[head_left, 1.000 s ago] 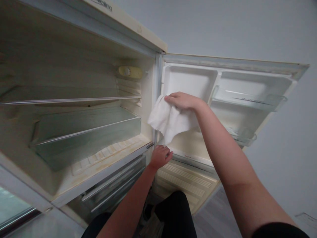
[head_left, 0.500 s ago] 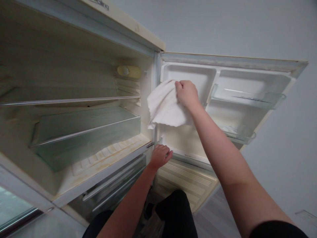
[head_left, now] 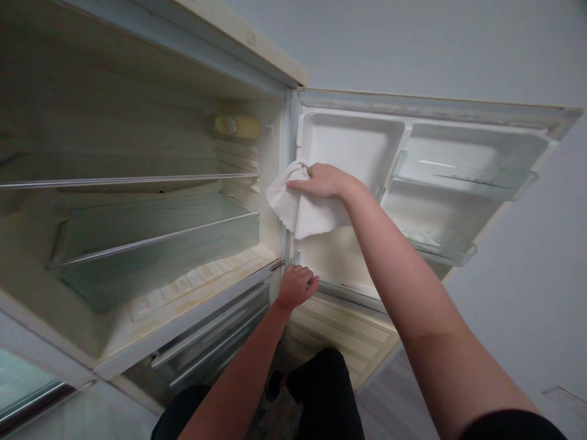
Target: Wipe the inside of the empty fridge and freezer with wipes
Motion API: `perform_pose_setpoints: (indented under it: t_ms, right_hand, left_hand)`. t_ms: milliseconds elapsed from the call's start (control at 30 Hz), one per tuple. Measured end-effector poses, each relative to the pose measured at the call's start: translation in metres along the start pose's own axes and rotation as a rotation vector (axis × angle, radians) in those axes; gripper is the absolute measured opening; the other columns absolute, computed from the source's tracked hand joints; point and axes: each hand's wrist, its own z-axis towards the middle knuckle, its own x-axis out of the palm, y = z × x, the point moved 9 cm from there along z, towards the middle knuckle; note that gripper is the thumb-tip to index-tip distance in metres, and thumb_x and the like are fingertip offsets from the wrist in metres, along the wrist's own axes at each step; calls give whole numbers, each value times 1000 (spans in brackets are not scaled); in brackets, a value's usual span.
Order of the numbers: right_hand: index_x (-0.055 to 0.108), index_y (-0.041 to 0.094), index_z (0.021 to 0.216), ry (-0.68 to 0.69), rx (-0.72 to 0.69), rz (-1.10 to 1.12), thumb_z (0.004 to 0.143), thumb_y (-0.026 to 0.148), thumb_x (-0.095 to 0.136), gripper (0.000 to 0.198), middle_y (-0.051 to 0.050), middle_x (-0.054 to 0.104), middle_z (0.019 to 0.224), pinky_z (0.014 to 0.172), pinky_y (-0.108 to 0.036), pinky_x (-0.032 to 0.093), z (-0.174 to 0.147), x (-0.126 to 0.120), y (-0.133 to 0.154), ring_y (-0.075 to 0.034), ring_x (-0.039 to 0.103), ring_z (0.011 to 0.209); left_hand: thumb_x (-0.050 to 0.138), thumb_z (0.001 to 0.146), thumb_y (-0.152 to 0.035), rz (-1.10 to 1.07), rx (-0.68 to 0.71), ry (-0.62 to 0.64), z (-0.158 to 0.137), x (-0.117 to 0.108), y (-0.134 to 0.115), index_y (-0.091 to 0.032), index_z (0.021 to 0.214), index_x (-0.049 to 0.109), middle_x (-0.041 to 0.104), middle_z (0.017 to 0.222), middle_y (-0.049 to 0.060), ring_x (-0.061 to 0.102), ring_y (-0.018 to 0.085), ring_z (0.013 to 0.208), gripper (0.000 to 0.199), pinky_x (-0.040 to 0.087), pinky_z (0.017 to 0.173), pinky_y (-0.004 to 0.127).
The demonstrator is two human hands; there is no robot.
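Note:
My right hand (head_left: 323,181) pinches a white cloth (head_left: 316,214), which hangs in loose folds by the hinge side of the open fridge door (head_left: 353,143). Part of the cloth lies behind my fingers and wrist. Lower down, my left hand (head_left: 298,286) is closed, fingers curled, near the metal hinge (head_left: 277,265) and the bottom corner of the upper door. Whatever its fingers grip, if anything, is hidden.
Left of the door, the fridge compartment holds a glass shelf (head_left: 137,181) and a clear drawer (head_left: 174,247). Clear door racks (head_left: 468,178) stick out at the right. Below stands a second open door (head_left: 343,330) beside freezer drawers (head_left: 220,342).
My right hand has moved slightly left and down with the cloth, its fingers now pointing left. My left hand stays about where it was. The view has shifted a little.

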Motion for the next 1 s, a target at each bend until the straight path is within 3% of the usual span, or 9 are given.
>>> perform_pose_setpoints:
  t_ms: [567, 733, 867, 1000]
  right_hand:
    - [68, 7, 137, -39, -4, -23, 102, 62, 46, 68, -25, 68, 136, 102, -38, 50, 6, 2, 6, -35, 66, 126]
    - [70, 8, 133, 54, -53, -13, 107, 59, 37, 66, -22, 70, 135, 102, -35, 48, 2, 1, 2, -32, 67, 123]
    - [72, 15, 134, 194, -106, 18, 105, 55, 46, 56, -14, 72, 134, 99, -33, 48, -12, 3, -5, -28, 70, 116]
    - [71, 19, 136, 229, -103, -1, 104, 53, 51, 51, -12, 72, 136, 98, -33, 48, -29, 0, -17, -28, 69, 118]
  left_hand:
    - [50, 100, -30, -1, -16, 82, 1, 3, 11, -23, 70, 55, 63, 69, 2, 56, 20, 74, 32, 34, 75, 38]
    - [52, 99, -29, 7, -15, 72, 1, 2, 9, -23, 70, 55, 64, 70, 2, 57, 20, 75, 30, 34, 74, 38]
    - [53, 98, -28, 7, -33, 67, 1, 2, 9, -23, 69, 55, 64, 69, 2, 57, 20, 74, 30, 34, 74, 38]
    - [53, 98, -27, -5, -29, 58, 2, 1, 7, -23, 69, 55, 64, 69, 3, 58, 20, 74, 30, 34, 75, 38]
